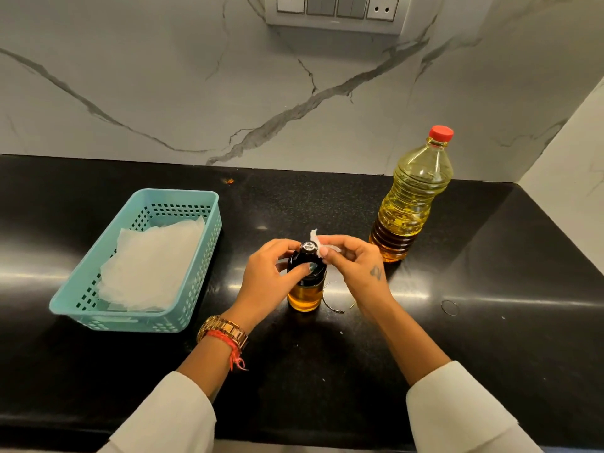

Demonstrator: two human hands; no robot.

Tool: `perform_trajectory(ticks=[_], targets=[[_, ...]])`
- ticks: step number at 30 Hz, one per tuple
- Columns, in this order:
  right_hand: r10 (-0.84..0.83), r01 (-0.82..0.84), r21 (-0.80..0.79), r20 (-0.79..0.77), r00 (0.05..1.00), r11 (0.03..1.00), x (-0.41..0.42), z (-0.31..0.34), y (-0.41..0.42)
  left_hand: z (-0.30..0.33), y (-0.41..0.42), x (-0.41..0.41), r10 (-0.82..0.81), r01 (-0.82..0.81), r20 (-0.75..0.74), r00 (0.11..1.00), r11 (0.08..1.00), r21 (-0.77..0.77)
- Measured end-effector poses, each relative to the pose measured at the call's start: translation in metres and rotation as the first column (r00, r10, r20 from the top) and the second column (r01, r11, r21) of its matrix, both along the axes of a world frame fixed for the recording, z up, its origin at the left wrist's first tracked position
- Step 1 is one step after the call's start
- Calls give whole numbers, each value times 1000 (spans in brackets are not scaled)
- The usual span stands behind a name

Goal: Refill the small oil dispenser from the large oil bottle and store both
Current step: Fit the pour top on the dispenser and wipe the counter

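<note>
- My right hand [354,261]: thumb and fingertips pinch a small scrap of white tissue [318,241], pressed against the black cap of the dispenser.
- My left hand [266,276]: fingers curl round the dark shoulder of the small glass oil dispenser with the black top [306,279], steadying it upright.
- Dispenser: stands on the black speckled countertop [327,371], between my hands; amber oil shows in its lower glass part.
- Large clear plastic oil bottle with the red cap [413,197]: upright, capped, just behind and beside my right hand, roughly three-quarters full.
- Light blue perforated plastic basket [192,256]: well to the left, holding crumpled white tissue sheets.
- Step, as I judge it: pouring looks finished; I am wiping the spout clean.
- Next move calls for: dropping the tissue, then carrying both vessels upright to storage; oily glass may slip.
</note>
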State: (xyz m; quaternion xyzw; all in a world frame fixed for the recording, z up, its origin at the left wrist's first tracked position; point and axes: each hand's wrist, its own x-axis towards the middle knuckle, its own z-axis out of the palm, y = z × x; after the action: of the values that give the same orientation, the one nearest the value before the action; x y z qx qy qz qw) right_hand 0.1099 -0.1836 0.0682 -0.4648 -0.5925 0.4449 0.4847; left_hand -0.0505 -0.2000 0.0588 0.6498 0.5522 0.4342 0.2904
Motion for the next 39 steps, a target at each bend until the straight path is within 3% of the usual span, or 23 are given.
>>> perform_trajectory(ticks=[4,8,10,13,15,19,22,29,33,37,39], targets=[[94,-95,32,9,996,995,-3,0,-3,2,5,-9,-73,74,37,997,997,-28],[-45,-46,284,308,950,958,7,-19,-9,5,11,-20,-143,143,15,990,989,-40],[-77,-46,323,357,931,945,9,-19,-5,8,15,-24,-163,162,-20,986,985,-57],[-26,11,114,130,991,993,5,-2,5,12,16,-23,-175,169,-92,980,983,-70],[22,-23,32,14,1000,999,0,10,10,11,11,-15,-96,92,-84,992,995,-49],[50,-58,132,59,997,990,-10,11,7,1,-3,6,129,-127,-40,991,990,55],[5,-11,159,36,999,987,-7,0,2,-2,-1,9,191,-187,-47,980,978,93],[-7,-16,138,164,986,990,3,-12,5,1,10,-3,15,-13,-40,999,999,52],[2,0,25,-88,996,1000,1,2,13,5,19,-13,-99,99,-40,994,995,-8],[32,-30,33,-66,997,999,-9,1,11,9,23,-21,-146,142,-78,986,988,-51],[-4,4,63,-4,1000,998,-9,-8,6,10,20,-20,-136,135,-18,991,990,-39]])
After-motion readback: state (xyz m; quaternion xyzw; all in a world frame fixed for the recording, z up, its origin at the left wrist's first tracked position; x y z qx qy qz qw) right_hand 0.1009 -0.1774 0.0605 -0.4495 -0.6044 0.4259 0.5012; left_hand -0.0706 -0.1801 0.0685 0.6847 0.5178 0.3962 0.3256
